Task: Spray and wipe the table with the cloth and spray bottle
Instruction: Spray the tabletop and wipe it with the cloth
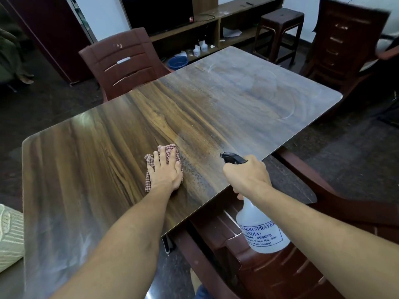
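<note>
A wood-grain table point(103, 147) fills the middle of the view. My left hand point(165, 170) lies flat, fingers straight, pressing a red-and-white checked cloth point(167, 148) onto the tabletop near its middle. To the right, my right hand point(247, 176) grips the neck of a translucent white spray bottle point(262, 231) with a black nozzle point(232, 158), held above the table's near right edge with the nozzle pointing left over the surface. Fine droplets speckle the wood between the cloth and the nozzle. The table's far right part looks hazy with wipe streaks.
Dark red plastic chairs stand around the table: one at the far side point(123, 61), one under the bottle point(269, 270), stacked ones at the right rear point(345, 39). A stool point(280, 24), low shelves and a blue bowl point(177, 62) stand behind. A pale cushion point(9, 234) lies at left.
</note>
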